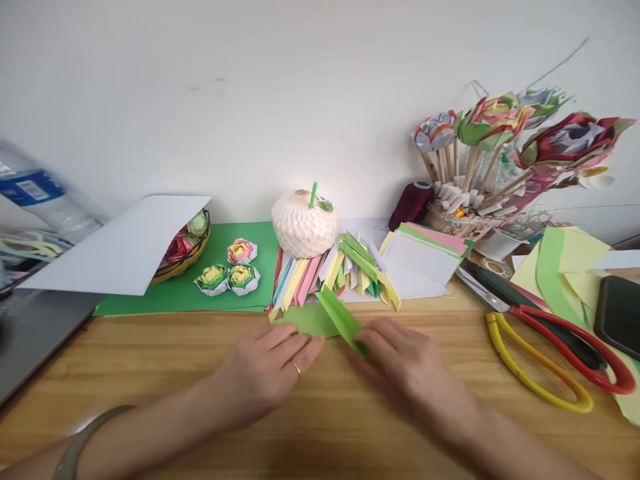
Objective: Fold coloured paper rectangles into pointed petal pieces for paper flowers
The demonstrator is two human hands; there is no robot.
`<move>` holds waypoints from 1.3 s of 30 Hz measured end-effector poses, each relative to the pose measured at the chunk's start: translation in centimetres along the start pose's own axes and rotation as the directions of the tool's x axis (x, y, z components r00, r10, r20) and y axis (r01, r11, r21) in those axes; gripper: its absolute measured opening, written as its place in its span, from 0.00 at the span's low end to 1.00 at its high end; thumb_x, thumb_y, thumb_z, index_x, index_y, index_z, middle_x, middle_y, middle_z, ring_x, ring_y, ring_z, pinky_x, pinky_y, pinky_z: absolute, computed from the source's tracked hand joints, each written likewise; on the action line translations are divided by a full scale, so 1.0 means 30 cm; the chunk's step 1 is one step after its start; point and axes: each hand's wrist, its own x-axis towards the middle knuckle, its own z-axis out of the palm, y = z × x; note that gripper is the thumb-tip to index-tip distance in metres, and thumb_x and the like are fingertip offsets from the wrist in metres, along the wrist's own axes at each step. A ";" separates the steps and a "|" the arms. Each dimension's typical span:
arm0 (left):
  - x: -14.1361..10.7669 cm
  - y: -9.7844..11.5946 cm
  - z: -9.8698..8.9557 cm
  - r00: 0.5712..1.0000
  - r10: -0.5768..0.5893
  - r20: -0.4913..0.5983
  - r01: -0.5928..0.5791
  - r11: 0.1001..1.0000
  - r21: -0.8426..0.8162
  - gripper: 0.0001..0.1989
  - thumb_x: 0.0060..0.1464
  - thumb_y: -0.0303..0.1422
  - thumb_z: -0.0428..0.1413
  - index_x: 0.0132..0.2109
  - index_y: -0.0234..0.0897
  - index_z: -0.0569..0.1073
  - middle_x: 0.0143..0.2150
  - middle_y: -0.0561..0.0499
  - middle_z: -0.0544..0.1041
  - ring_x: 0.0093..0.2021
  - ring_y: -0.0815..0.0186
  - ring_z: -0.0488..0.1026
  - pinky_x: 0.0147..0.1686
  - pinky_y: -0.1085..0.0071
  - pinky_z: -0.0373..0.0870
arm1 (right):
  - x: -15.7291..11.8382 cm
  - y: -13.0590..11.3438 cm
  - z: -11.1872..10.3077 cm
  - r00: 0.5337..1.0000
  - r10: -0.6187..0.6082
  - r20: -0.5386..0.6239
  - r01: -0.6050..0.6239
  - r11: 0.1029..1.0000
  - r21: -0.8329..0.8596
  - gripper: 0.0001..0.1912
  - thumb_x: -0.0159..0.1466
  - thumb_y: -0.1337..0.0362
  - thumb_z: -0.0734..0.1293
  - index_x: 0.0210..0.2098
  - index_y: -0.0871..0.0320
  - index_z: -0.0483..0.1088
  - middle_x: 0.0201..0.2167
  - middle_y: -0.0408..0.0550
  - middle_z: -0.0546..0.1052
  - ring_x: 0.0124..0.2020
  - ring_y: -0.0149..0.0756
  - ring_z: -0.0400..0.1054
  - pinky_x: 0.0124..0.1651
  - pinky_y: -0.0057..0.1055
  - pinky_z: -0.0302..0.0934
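Note:
My left hand (275,363), with a ring on one finger, rests palm down at the left end of a flat light green paper (313,320), its fingers bent and close together. A folded bright green strip (340,319) slants up from my right hand (400,363), whose thumb and fingers pinch its lower end. The strip's upper end lies over the flat paper. Just behind are many folded strips (300,283) in yellow, pink, white and green. What is under my left fingertips is partly hidden.
Red and yellow scissors (540,333) and a black phone (620,313) lie at the right. Behind stand a white textured ornament (305,223) and paper flowers (495,120). Three small paper flowers (241,277) sit on green sheets (185,303). A laptop edge (45,327) is at the left.

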 end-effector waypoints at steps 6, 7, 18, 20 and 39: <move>0.062 0.044 0.049 0.998 -0.043 0.045 0.047 0.993 -0.104 0.14 0.59 0.22 0.49 0.51 0.25 0.69 0.37 0.45 0.78 0.35 0.62 0.73 0.34 0.66 0.74 | -0.001 -0.021 0.018 0.984 0.015 0.179 -0.052 0.978 0.201 0.12 0.61 0.74 0.58 0.43 0.61 0.67 0.33 0.49 0.72 0.33 0.36 0.67 0.34 0.31 0.64; 0.070 0.043 0.054 0.998 -0.054 0.031 0.058 0.989 -0.140 0.13 0.59 0.22 0.48 0.50 0.25 0.70 0.37 0.45 0.78 0.35 0.62 0.73 0.34 0.66 0.74 | -0.002 -0.015 0.015 0.984 0.005 0.176 -0.042 0.976 0.212 0.13 0.62 0.75 0.58 0.44 0.61 0.67 0.33 0.49 0.73 0.34 0.36 0.67 0.35 0.31 0.64; 0.093 0.030 0.053 0.970 -0.229 0.088 0.241 0.832 -0.499 0.10 0.59 0.24 0.47 0.41 0.29 0.73 0.31 0.46 0.75 0.33 0.64 0.69 0.34 0.69 0.72 | 0.009 -0.028 -0.011 0.973 -0.213 0.091 0.208 0.976 0.063 0.20 0.70 0.71 0.50 0.31 0.61 0.70 0.23 0.44 0.69 0.23 0.32 0.59 0.24 0.31 0.51; 0.088 0.028 0.055 0.975 -0.206 0.084 0.221 0.860 -0.460 0.10 0.59 0.24 0.48 0.42 0.29 0.73 0.33 0.45 0.75 0.34 0.63 0.69 0.34 0.68 0.71 | 0.012 -0.034 -0.010 0.972 -0.229 0.057 0.226 0.973 0.043 0.19 0.69 0.72 0.51 0.29 0.60 0.70 0.23 0.45 0.68 0.24 0.32 0.58 0.25 0.31 0.49; 0.018 0.100 0.022 0.998 -0.019 -0.051 0.019 1.000 0.000 0.19 0.61 0.20 0.40 0.36 0.25 0.75 0.35 0.43 0.78 0.35 0.61 0.72 0.34 0.65 0.68 | 0.017 0.017 0.032 0.966 0.063 0.251 -0.167 0.892 0.419 0.07 0.64 0.67 0.62 0.32 0.57 0.72 0.31 0.47 0.72 0.33 0.33 0.66 0.32 0.27 0.59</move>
